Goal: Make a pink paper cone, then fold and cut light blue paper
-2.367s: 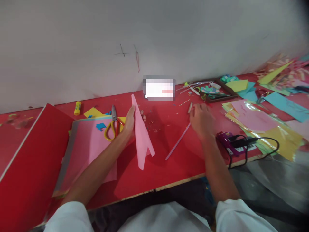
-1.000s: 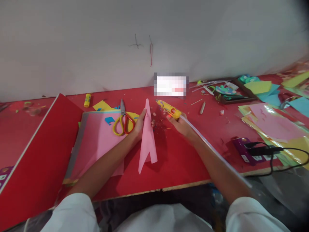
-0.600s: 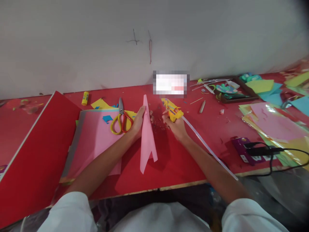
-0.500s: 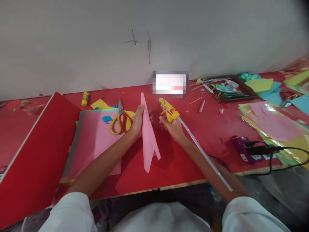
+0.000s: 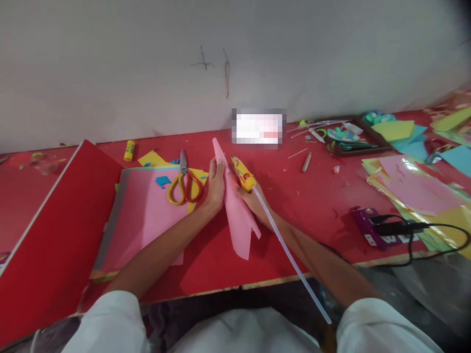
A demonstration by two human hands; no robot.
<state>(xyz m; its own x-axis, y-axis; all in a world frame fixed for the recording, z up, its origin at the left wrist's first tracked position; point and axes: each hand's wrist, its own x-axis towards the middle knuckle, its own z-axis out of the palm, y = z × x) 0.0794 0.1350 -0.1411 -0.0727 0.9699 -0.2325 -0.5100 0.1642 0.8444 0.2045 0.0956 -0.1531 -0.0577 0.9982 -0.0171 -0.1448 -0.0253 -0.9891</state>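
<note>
Upright and folded, a pink paper sheet [image 5: 237,223] is held by my left hand [image 5: 216,185], with the thumb on its near face and fingers partly hidden behind it. My right hand [image 5: 257,202] grips a yellow hot glue gun [image 5: 243,174], its nozzle pointing up and left beside the paper's upper part. A long clear glue stick [image 5: 292,257] trails from the gun's back toward me. Left of my left hand, scissors [image 5: 185,184] with one yellow and one red handle lie on pink sheets [image 5: 147,220].
A red board [image 5: 55,245] stands tilted at the left. Near the wall is a yellow glue tube [image 5: 129,150]. To the right lie a brown tray [image 5: 362,152] of craft pieces, a purple box [image 5: 371,230] with black cables, and coloured papers [image 5: 415,184].
My right hand has brought the glue gun left, up against the paper. The paper's lower end has swung right and its folds have spread. My left hand has shifted slightly.
</note>
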